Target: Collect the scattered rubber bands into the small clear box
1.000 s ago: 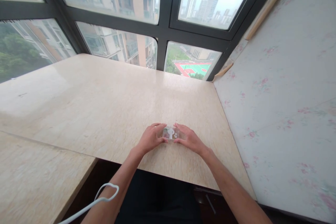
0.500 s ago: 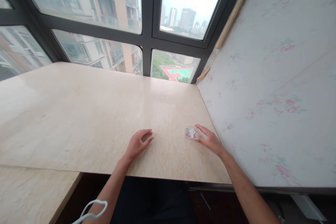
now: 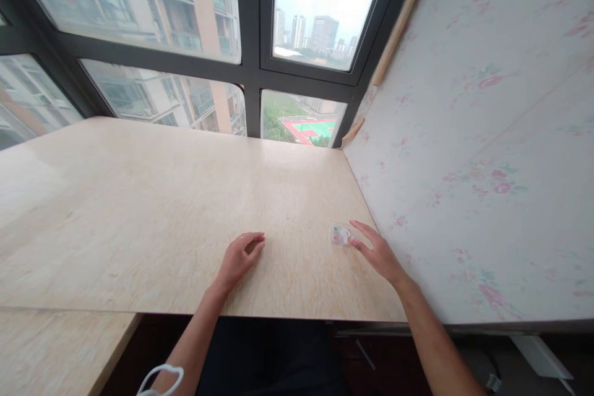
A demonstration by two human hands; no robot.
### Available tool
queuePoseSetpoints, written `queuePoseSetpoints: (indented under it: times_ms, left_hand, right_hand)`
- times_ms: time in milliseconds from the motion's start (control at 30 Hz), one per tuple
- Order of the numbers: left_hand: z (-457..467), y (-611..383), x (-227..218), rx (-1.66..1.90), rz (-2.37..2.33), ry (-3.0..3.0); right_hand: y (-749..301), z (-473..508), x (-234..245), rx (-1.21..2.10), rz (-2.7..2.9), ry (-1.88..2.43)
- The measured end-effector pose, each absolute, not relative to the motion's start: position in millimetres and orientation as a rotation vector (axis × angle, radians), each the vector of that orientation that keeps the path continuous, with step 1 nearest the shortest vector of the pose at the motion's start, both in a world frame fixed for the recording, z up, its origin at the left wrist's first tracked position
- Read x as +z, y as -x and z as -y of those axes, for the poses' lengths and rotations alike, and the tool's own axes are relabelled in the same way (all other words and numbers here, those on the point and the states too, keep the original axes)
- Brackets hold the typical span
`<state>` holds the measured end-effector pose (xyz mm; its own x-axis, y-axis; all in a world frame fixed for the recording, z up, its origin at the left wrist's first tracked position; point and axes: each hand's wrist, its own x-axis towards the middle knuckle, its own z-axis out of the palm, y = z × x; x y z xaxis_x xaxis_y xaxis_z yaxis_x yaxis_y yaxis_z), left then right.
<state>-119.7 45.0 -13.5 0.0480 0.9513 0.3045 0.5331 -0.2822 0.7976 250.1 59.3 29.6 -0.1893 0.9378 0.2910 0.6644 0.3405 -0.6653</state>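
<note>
On the beige tabletop (image 3: 176,210) lies a small clear plastic box (image 3: 342,234) with coloured pictures showing, pink, green and white. My right hand (image 3: 378,255) is at its right end, thumb at the near side and fingers at the far side, gripping it lightly. The part of the box by the palm is hidden. My left hand (image 3: 237,260) rests on the tabletop to the left, fingers curved and the thumb slightly apart from them. Nothing shows in it, and a stretch of tabletop separates it from the box.
Dark-framed windows (image 3: 253,74) rise behind the tabletop. A flower-patterned wall (image 3: 455,167) bounds the right side. A lower beige surface (image 3: 55,346) is at the front left. A white loop (image 3: 162,374) hangs by my left forearm.
My right hand and the clear box have shifted slightly to the right together. My left thumb has come closer to its fingers. The whole view has turned a little.
</note>
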Motion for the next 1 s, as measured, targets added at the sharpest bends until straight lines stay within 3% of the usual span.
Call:
queuePoseSetpoints:
  times_ms: [300, 600, 1000]
  left_hand:
    - [-20, 104, -7, 1.33, -1.597, -1.872]
    - [44, 42, 11, 1.271, -1.268, -1.477]
    - [47, 41, -6, 1.349, -1.291, -1.545]
  right_hand:
    - [-168, 0, 66, 0.503, 1.944, 0.955]
    - [-120, 24, 33, 0.925, 1.877, 0.927]
    - [-108, 18, 2, 1.038, 1.875, 1.044]
